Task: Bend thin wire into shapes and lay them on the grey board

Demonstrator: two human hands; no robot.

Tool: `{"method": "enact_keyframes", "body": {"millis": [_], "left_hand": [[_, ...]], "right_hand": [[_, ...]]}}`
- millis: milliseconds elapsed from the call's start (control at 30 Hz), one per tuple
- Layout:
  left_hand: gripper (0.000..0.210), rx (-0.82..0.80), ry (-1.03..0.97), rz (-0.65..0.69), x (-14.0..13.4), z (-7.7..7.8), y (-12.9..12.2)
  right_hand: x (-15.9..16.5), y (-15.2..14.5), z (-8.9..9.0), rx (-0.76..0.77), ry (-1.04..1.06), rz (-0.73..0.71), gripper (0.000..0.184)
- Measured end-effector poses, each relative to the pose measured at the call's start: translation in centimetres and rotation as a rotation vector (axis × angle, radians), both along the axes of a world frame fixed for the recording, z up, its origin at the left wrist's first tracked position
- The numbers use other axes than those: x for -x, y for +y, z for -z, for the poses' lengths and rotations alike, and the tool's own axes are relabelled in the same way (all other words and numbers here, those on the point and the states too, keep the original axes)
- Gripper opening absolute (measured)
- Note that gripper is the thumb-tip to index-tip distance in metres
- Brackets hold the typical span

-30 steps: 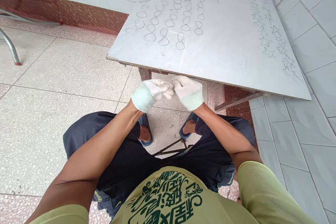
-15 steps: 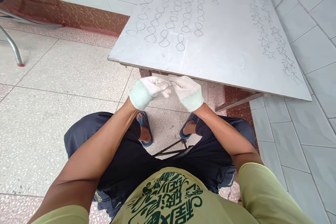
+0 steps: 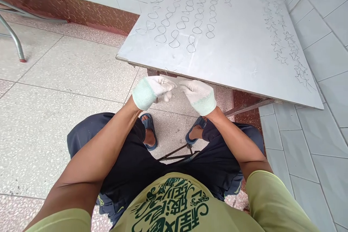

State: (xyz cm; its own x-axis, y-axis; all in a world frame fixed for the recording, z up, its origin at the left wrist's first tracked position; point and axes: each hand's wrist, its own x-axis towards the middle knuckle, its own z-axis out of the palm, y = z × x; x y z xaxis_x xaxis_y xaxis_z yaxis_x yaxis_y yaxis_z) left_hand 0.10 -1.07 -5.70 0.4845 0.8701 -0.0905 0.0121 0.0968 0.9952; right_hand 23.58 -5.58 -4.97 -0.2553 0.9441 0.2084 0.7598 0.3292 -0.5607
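Observation:
White knitted gloves with mint cuffs cover both my hands, which are close together just below the table's front edge. My left hand [image 3: 158, 87] is closed in a pinch on a thin wire [image 3: 170, 70], and the wire's fine ends stick up above the fingers. A narrow gap separates it from my right hand [image 3: 198, 93], whose thumb and fingertips are pressed together. Whatever lies between the right fingertips is too small to make out. Behind the hands, the white tabletop [image 3: 233, 50] carries rows of wire figure-eight shapes [image 3: 191, 43] on the left and wire stars [image 3: 280, 52] on the right.
Tiled walls [image 3: 326, 61] border the table at the back and right. A wooden table leg [image 3: 248, 107] slants beneath it. Curved metal legs [image 3: 16, 40] stand on the speckled floor [image 3: 67, 79] at far left. My sandalled feet [image 3: 149, 132] are below my hands.
My right hand has drawn slightly to the right, so the fingertips that met are now a little apart. The view has shifted a little, and my left hand keeps its pinch.

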Motion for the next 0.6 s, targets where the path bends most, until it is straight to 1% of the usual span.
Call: {"method": "enact_keyframes", "body": {"millis": [100,233,333,500,600], "left_hand": [[0.046,0.026,0.002,-0.012,-0.5,-0.4,-0.5],[0.047,0.019,0.002,-0.01,-0.6,0.1,-0.3],[0.046,0.001,-0.024,-0.025,-0.5,0.3,-0.1],[0.048,0.009,-0.051,-0.08,-0.8,-0.4,-0.8],[0.047,0.009,-0.074,-0.095,-1.0,-0.6,-1.2]], "right_hand": [[0.0,0.0,-0.1,0.053,0.021,-0.015,0.037],[0.1,0.0,-0.1,0.08,0.033,0.025,0.042],[0.4,-0.1,0.2,0.081,0.049,0.026,0.039],[1.0,-0.6,0.5,0.11,0.14,0.086,0.037],[1.1,-0.8,0.2,0.118,0.126,0.015,0.039]]}}
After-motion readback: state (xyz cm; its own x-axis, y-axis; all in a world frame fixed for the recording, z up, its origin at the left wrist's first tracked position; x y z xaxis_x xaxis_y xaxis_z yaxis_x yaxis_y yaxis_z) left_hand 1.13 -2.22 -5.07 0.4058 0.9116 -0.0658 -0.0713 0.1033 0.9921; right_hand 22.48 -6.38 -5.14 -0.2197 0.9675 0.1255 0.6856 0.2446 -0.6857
